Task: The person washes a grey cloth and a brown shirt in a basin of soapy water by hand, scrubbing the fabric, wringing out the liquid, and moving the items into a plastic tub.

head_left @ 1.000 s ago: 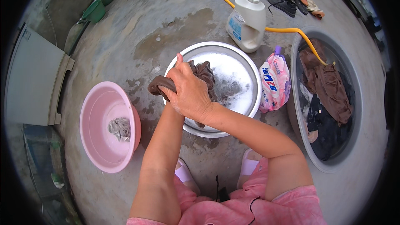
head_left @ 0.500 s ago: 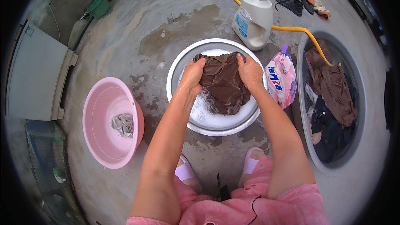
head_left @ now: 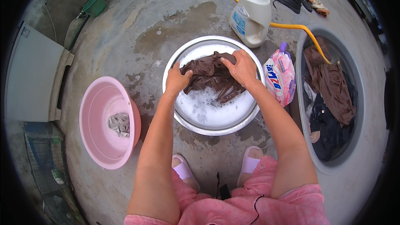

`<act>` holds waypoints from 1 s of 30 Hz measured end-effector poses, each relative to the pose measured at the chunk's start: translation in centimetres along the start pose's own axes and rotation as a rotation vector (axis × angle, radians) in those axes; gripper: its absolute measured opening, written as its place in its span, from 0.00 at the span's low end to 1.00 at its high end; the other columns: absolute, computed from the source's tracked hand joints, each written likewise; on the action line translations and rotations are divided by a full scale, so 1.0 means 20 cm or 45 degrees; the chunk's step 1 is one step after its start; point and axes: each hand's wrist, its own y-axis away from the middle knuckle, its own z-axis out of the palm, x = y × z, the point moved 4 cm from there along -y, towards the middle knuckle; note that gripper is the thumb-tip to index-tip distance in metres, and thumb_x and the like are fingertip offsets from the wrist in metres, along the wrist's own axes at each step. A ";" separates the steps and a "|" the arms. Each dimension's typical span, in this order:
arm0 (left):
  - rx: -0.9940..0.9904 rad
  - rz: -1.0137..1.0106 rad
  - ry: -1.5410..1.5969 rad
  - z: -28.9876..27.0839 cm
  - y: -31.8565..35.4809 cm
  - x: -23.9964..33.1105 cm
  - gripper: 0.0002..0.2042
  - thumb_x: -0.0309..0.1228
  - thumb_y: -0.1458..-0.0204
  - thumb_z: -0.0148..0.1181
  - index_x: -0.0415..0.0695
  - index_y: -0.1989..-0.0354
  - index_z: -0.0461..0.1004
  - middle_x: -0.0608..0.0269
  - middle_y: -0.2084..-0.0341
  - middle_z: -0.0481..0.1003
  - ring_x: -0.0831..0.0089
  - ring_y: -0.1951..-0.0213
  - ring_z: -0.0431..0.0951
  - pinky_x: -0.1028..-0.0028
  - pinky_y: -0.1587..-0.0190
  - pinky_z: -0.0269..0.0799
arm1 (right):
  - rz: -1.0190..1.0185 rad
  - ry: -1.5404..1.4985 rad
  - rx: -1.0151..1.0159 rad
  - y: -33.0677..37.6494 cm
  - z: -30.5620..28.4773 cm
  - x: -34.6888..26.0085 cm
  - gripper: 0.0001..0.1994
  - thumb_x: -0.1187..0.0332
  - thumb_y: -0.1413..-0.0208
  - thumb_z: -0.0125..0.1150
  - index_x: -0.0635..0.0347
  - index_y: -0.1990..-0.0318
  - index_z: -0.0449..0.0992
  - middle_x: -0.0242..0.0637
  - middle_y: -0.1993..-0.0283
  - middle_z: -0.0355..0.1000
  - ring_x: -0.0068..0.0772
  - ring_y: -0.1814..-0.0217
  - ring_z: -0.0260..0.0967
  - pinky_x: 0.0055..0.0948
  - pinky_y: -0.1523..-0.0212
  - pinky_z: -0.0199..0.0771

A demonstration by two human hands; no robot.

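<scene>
A wet brown garment (head_left: 210, 73) lies bunched in white suds inside a round metal basin (head_left: 210, 131). My left hand (head_left: 178, 79) grips its left edge between thumb and fingers, close to the basin's left rim. On the opposite side my right hand (head_left: 243, 67) pinches the cloth near its upper right corner. The garment's lower part dips into the foam, and its exact kind cannot be made out.
A pink tub (head_left: 89, 141) with a crumpled grey cloth (head_left: 119, 124) stands left. On the right are a detergent bag (head_left: 280, 77), a white jug (head_left: 251, 16) and a large grey tub (head_left: 306, 121) of soaking clothes, with a yellow hose (head_left: 291, 26) running into it. Shoes (head_left: 291, 0) lie behind.
The brown garment has gone from held up and spread to lower and more bunched in the suds. My left hand has moved left and my right hand slightly left.
</scene>
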 end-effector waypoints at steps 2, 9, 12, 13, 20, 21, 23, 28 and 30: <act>-0.079 0.088 -0.019 0.08 -0.01 -0.01 0.35 0.40 0.57 0.61 0.45 0.40 0.54 0.41 0.47 0.61 0.50 0.46 0.63 0.62 0.46 0.61 | -0.153 0.129 -0.323 0.08 0.13 0.01 0.19 0.52 0.58 0.64 0.57 0.65 0.75 0.42 0.44 0.60 0.44 0.40 0.53 0.43 0.49 0.58; -0.666 -0.035 -0.683 0.36 0.20 0.06 0.41 0.42 0.58 0.61 0.65 0.36 0.42 0.57 0.34 0.36 0.57 0.34 0.35 0.39 0.43 0.46 | -0.117 0.528 -1.153 0.35 0.44 0.13 0.24 0.62 0.53 0.58 0.53 0.47 0.62 0.40 0.39 0.56 0.48 0.35 0.47 0.58 0.41 0.44; -0.805 -0.026 -0.722 0.43 0.24 -0.01 0.42 0.40 0.56 0.60 0.67 0.35 0.38 0.58 0.34 0.35 0.57 0.34 0.34 0.39 0.42 0.43 | -0.036 0.543 -1.247 0.37 0.54 0.19 0.21 0.70 0.53 0.53 0.53 0.49 0.64 0.40 0.45 0.64 0.44 0.41 0.59 0.50 0.41 0.51; -0.842 -0.020 -0.693 0.44 0.24 -0.02 0.42 0.40 0.56 0.59 0.67 0.35 0.38 0.58 0.34 0.35 0.57 0.34 0.34 0.40 0.42 0.44 | -0.061 0.488 -1.252 0.37 0.54 0.20 0.20 0.73 0.55 0.51 0.55 0.50 0.66 0.41 0.52 0.70 0.41 0.48 0.66 0.40 0.45 0.61; -0.875 0.086 -0.403 0.37 0.20 -0.01 0.33 0.40 0.58 0.63 0.56 0.41 0.56 0.60 0.48 0.65 0.58 0.47 0.65 0.52 0.48 0.60 | 0.328 0.081 -0.762 0.11 0.38 0.29 0.17 0.64 0.51 0.54 0.60 0.54 0.65 0.43 0.53 0.70 0.45 0.49 0.66 0.38 0.51 0.65; -0.855 0.096 -0.244 0.34 0.15 -0.05 0.31 0.40 0.59 0.63 0.55 0.43 0.60 0.60 0.51 0.68 0.57 0.49 0.67 0.55 0.49 0.62 | 0.308 -0.075 -0.671 0.06 0.31 0.24 0.18 0.62 0.51 0.55 0.61 0.54 0.65 0.45 0.54 0.70 0.46 0.51 0.67 0.38 0.51 0.65; -0.720 0.144 0.019 0.29 0.07 -0.01 0.29 0.39 0.59 0.64 0.51 0.46 0.64 0.60 0.58 0.72 0.56 0.54 0.71 0.61 0.51 0.65 | 0.303 -0.374 -0.530 -0.04 0.22 0.20 0.22 0.59 0.56 0.62 0.63 0.57 0.65 0.44 0.61 0.71 0.39 0.59 0.69 0.31 0.57 0.66; -0.766 0.005 0.893 0.06 0.05 0.28 0.32 0.37 0.61 0.66 0.42 0.45 0.62 0.54 0.60 0.72 0.66 0.56 0.72 0.68 0.53 0.67 | 0.548 -1.250 -0.402 -0.14 -0.25 -0.26 0.24 0.61 0.56 0.63 0.64 0.54 0.63 0.42 0.62 0.67 0.29 0.63 0.66 0.30 0.66 0.68; -0.706 0.138 0.963 -0.07 0.10 0.41 0.37 0.36 0.63 0.68 0.41 0.43 0.58 0.57 0.57 0.70 0.69 0.55 0.70 0.70 0.53 0.67 | 0.484 -1.348 -0.386 -0.15 -0.26 -0.34 0.20 0.61 0.53 0.62 0.60 0.57 0.63 0.37 0.63 0.67 0.25 0.64 0.65 0.25 0.67 0.67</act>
